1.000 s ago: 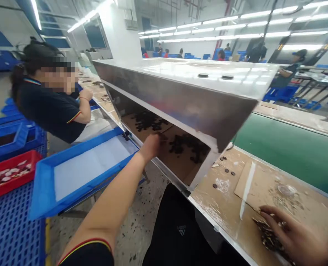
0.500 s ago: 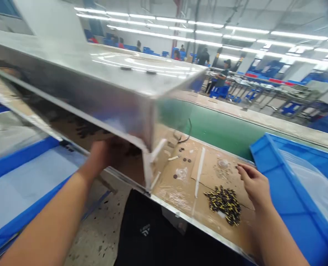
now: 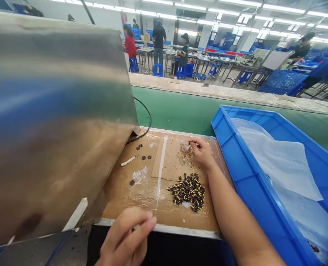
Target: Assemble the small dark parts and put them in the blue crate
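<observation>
Both forearms are bare to the frame edge; dark clothing (image 3: 164, 251) covers the lap.

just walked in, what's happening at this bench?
A person works at a cardboard-covered bench beside a green conveyor belt. Their right hand reaches to a small clear piece at the far side of the cardboard, fingers on or just beside it. Their left hand is at the near edge, loosely closed; what it holds is unclear. A pile of small black-and-yellow parts lies between them. A metal housing stands left, a lined blue crate right.
</observation>
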`<act>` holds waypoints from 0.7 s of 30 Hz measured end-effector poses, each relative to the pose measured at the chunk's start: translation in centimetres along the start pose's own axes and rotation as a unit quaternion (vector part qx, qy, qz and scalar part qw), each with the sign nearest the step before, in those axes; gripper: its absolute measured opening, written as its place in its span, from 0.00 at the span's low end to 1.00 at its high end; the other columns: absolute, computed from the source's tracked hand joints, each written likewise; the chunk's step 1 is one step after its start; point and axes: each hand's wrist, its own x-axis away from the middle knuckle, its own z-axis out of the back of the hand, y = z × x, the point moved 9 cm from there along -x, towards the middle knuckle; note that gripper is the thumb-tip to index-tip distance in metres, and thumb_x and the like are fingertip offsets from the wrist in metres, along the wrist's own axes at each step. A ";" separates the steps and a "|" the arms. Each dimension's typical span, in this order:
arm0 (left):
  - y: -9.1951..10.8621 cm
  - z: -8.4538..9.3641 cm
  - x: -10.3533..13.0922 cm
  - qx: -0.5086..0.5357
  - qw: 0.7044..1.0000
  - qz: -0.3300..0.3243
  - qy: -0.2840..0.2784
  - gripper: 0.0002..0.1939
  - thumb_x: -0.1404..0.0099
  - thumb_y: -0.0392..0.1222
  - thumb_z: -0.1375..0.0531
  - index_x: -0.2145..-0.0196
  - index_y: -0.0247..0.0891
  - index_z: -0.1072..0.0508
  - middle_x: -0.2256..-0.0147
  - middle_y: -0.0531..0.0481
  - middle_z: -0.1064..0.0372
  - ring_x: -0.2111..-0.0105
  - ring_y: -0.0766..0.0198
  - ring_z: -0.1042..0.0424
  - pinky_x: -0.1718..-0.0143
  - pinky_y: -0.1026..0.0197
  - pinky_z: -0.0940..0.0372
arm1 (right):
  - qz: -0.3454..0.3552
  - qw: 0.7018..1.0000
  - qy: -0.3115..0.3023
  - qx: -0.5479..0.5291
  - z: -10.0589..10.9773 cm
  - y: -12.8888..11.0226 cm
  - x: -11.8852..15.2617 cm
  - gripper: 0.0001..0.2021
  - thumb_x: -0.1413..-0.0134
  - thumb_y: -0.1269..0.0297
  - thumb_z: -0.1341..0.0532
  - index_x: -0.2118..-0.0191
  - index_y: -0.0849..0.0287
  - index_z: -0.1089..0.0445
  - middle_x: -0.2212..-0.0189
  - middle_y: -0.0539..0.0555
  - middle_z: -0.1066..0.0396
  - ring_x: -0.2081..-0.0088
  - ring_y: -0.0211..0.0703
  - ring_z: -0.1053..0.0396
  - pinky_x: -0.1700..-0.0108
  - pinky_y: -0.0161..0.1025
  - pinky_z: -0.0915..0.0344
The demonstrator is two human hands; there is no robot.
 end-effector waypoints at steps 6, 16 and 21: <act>-2.1 -9.4 -8.6 0.114 0.990 0.004 0.082 0.23 0.38 0.25 0.38 0.48 0.44 0.25 0.59 0.47 0.25 0.59 0.61 0.24 0.56 0.56 0.25 | 0.059 0.998 -0.023 0.028 -0.8 -1.1 -0.1 0.10 0.36 0.64 0.43 0.57 0.54 0.23 0.58 0.54 0.23 0.55 0.45 0.28 0.55 0.40 0.33; -9.4 -17.6 -9.7 0.160 0.976 0.145 0.030 0.11 0.29 0.38 0.42 0.51 0.40 0.25 0.56 0.46 0.26 0.58 0.63 0.27 0.61 0.60 0.31 | 0.038 0.998 -0.038 0.041 -1.2 0.1 -0.1 0.10 0.36 0.65 0.42 0.56 0.54 0.22 0.59 0.54 0.22 0.56 0.45 0.27 0.52 0.43 0.33; -11.1 -18.5 -9.0 0.208 0.953 0.219 0.025 0.12 0.29 0.42 0.41 0.51 0.40 0.24 0.56 0.44 0.26 0.58 0.62 0.27 0.61 0.60 0.30 | 0.025 0.999 -0.023 0.032 -1.4 0.5 -0.1 0.10 0.36 0.65 0.41 0.56 0.55 0.22 0.57 0.54 0.21 0.56 0.44 0.26 0.52 0.42 0.32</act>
